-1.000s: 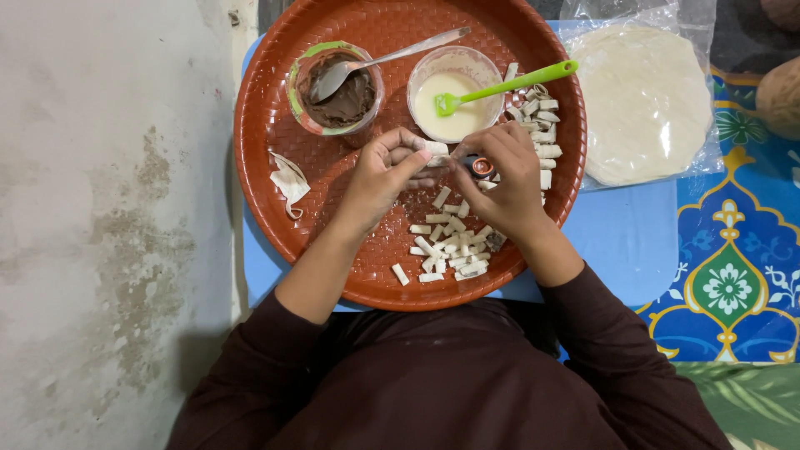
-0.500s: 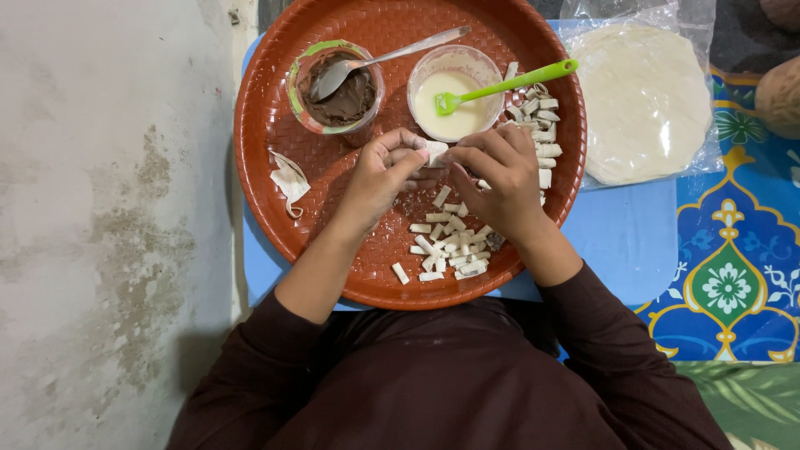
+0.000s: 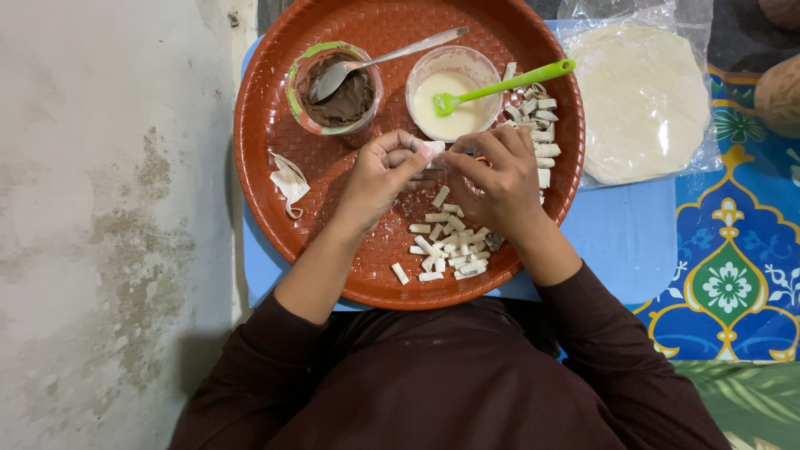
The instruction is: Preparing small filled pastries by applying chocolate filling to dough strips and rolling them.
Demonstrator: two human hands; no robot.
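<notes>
1. Centrally, just above the middle of the frame, the left hand (image 3: 379, 171) and the right hand (image 3: 500, 175) meet over the round reddish-brown woven plastic tray (image 3: 275, 108).
2. Both hands pinch one small pale strip of dough (image 3: 433, 148) between their fingertips; the fingers of each are curled narrowly around it, with the strip held just above the tray's floor.
3. Just below the hands lies a heap of short white rolled dough pieces (image 3: 450, 246), resting on the tray's lower middle.
4. Right of the hands, by the tray's right rim, sits a second cluster of rolled pieces (image 3: 542, 125).
5. Toward the upper left of the tray stands a green-rimmed tub of brown chocolate spread (image 3: 350, 100) with a metal spoon (image 3: 392, 54) lying in it.
6. Beside the tub stands a clear plastic cup of white liquid (image 3: 454, 104) holding a green silicone brush (image 3: 508, 83).
7. At the tray's left lies a crumpled pale scrap (image 3: 289, 179).
8. Upper right of the frame, a round flat pastry sheet in clear plastic (image 3: 642, 100) lies on a blue board (image 3: 617, 242).
</notes>
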